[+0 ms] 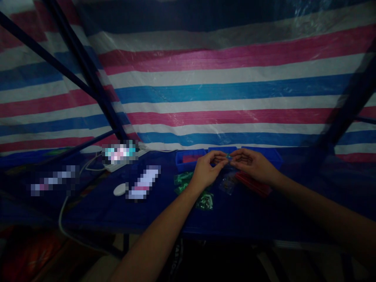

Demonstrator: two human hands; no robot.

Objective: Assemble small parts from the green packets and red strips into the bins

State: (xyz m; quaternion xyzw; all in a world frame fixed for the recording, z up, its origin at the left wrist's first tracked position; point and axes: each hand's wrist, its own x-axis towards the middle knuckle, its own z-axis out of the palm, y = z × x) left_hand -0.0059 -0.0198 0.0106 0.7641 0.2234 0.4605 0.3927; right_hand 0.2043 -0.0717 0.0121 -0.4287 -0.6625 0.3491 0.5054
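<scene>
Forearms (pixel 169 229) are held over the worktop's near edge (pixel 117 219), a bluish piece (pixel 228 156) finger-pinched by left hand (pixel 207 169) and right hand (pixel 254 164), probably for steadiness

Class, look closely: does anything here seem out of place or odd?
Yes: left of the green packets, three bright shapes are broken into coarse squares, unlike everything else pictured. I see no clear spill or damage, though the picture is dark.
</scene>
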